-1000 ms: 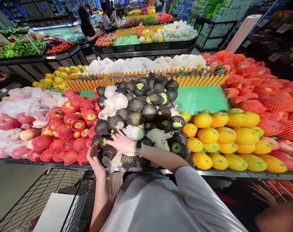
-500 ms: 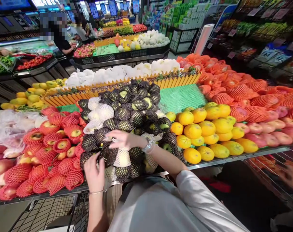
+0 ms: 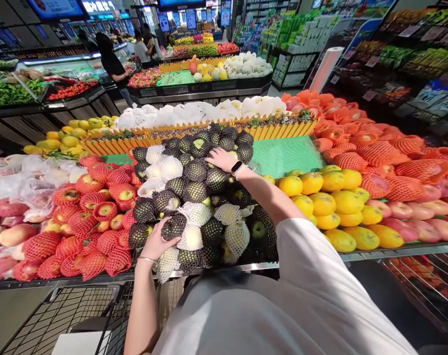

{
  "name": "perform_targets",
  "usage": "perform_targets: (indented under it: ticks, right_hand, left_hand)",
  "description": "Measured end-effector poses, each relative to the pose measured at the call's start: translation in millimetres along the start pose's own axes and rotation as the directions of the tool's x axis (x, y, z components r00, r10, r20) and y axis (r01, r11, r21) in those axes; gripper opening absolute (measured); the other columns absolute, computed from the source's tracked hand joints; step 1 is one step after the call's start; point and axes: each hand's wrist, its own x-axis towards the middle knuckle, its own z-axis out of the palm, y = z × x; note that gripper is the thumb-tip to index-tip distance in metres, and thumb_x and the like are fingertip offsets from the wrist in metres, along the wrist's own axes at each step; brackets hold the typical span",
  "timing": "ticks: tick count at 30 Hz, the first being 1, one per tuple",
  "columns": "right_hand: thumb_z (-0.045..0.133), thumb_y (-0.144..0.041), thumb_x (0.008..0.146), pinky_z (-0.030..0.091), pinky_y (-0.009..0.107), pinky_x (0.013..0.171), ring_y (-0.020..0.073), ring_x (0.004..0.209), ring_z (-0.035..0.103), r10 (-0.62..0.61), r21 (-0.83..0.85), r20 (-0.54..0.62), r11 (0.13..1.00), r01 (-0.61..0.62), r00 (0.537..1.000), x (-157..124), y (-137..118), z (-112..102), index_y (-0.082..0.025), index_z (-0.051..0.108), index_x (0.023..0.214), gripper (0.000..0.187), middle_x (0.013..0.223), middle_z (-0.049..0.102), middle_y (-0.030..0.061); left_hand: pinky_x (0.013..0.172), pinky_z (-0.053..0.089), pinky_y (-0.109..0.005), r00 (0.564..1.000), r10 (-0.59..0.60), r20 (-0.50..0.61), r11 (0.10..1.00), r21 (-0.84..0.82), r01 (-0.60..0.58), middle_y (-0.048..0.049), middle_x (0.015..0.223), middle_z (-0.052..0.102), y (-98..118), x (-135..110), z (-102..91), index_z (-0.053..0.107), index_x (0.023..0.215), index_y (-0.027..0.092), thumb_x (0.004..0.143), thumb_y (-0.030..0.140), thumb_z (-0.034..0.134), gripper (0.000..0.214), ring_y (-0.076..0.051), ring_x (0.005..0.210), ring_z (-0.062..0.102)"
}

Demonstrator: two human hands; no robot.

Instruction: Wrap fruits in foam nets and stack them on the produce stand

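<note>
A heap of green fruit in black net sleeves (image 3: 196, 190), mixed with pale fruit in white net sleeves (image 3: 190, 236), fills the middle of the produce stand. My left hand (image 3: 158, 241) is at the heap's front, its fingers curled round one black-netted fruit (image 3: 174, 226). My right hand (image 3: 221, 159), with a dark watch at the wrist, reaches far back and lies with fingers spread on the black-netted fruit near the top of the heap.
Red-netted apples (image 3: 94, 212) lie left of the heap, yellow-orange fruit (image 3: 331, 197) right, orange-netted fruit (image 3: 375, 148) beyond. A green mat (image 3: 286, 153) shows behind. A wire shopping cart (image 3: 61, 315) stands at my lower left. People stand at counters (image 3: 111, 61) far back.
My right hand moved from the heap's front to its far top. My left hand shifted up and curled round a black-netted fruit. The camera view rose a little.
</note>
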Motion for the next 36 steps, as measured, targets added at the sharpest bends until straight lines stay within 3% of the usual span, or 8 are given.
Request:
perform_targets:
  ticks: [5,10,14,18,21,25,28,36]
  right_hand:
    - [0.070,-0.004,0.069,0.044,0.052,0.098,0.0346,0.114,0.053,-0.007,0.017,-0.058,1.000,0.008,0.998,-8.8,10.6,-11.2,-0.015,0.050,0.130,0.065,0.127,0.052,0.0183]
    - [0.075,-0.028,0.075,0.041,0.051,0.108,0.0333,0.132,0.041,0.072,0.183,-0.357,0.983,-0.005,0.931,-55.0,-15.0,-23.9,-0.015,0.034,0.137,0.076,0.140,0.037,0.0196]
    - [0.079,-0.030,0.073,0.036,0.055,0.113,0.0317,0.136,0.038,-0.075,0.344,-0.542,0.889,0.302,0.837,-104.8,-79.6,-26.1,-0.027,0.042,0.130,0.068,0.139,0.041,0.0111]
    - [0.060,-0.022,0.089,0.035,0.055,0.115,0.0274,0.143,0.030,-0.130,0.359,-0.589,0.842,0.403,0.798,-147.6,-134.7,-32.0,-0.036,0.037,0.138,0.056,0.148,0.032,0.0083]
    - [0.065,-0.043,0.087,0.032,0.054,0.117,0.0284,0.145,0.027,-0.148,0.556,-0.529,0.683,0.474,0.835,-164.4,-144.6,-35.5,-0.033,0.021,0.148,0.075,0.153,0.027,0.0101]
    - [0.043,-0.051,0.097,0.042,0.048,0.111,0.0224,0.129,0.050,0.199,0.816,-0.498,0.438,0.378,0.844,-168.5,-133.6,-27.2,-0.032,0.031,0.142,0.050,0.138,0.049,0.0084]
    - [0.045,-0.037,0.098,0.054,0.041,0.090,0.0197,0.095,0.062,0.404,0.854,-0.439,0.464,0.234,0.802,-168.1,-130.3,-13.8,-0.029,0.056,0.109,0.018,0.100,0.064,0.0047]
    - [0.044,-0.042,0.098,0.052,0.042,0.084,0.0221,0.091,0.058,0.191,0.797,-0.407,0.551,0.245,0.893,-175.5,-137.6,-1.8,-0.026,0.066,0.102,0.028,0.098,0.061,0.0071]
  left_hand:
    - [0.112,0.032,-0.059,0.976,0.019,-0.215,1.000,-0.011,-0.021,-0.0188,0.145,0.045,14.4,-11.5,-13.2,0.037,0.145,0.018,0.088,0.055,0.050,0.069,-0.036,0.135,0.043]
    - [0.111,0.038,-0.051,0.707,0.141,-0.693,0.902,-0.204,-0.380,-0.0147,0.137,0.053,70.4,-12.9,-5.7,0.046,0.137,0.021,0.096,0.041,0.045,0.046,-0.028,0.127,0.052]
    - [0.097,0.053,-0.044,0.831,0.353,-0.429,0.727,-0.433,-0.533,-0.0151,0.148,0.042,128.3,15.8,13.4,0.033,0.145,0.029,0.089,0.043,0.059,0.064,-0.029,0.127,0.053]
    - [0.106,0.046,-0.047,0.773,0.419,-0.477,0.691,-0.385,-0.612,-0.0139,0.146,0.044,153.8,33.4,38.4,0.035,0.145,0.029,0.088,0.051,0.059,0.066,-0.031,0.132,0.048]
    - [0.115,0.033,-0.050,0.749,0.327,-0.576,0.661,-0.427,-0.617,-0.0128,0.139,0.050,149.2,32.8,57.9,0.046,0.138,0.025,0.085,0.067,0.052,0.069,-0.032,0.133,0.046]
    - [0.115,0.036,-0.046,0.923,0.026,-0.383,0.430,-0.830,-0.356,-0.0099,0.138,0.053,141.8,25.6,79.1,0.052,0.133,0.028,0.078,0.081,0.043,0.077,-0.029,0.133,0.047]
    - [0.112,0.041,-0.044,0.980,-0.043,-0.196,0.288,-0.941,-0.176,-0.0102,0.134,0.059,146.3,16.3,85.7,0.054,0.132,0.027,0.081,0.079,0.040,0.074,-0.027,0.127,0.053]
    - [0.110,0.043,-0.044,0.974,-0.084,-0.211,0.298,-0.938,-0.177,-0.0083,0.139,0.055,139.2,-5.9,95.1,0.054,0.130,0.029,0.079,0.063,0.062,0.062,-0.027,0.131,0.049]
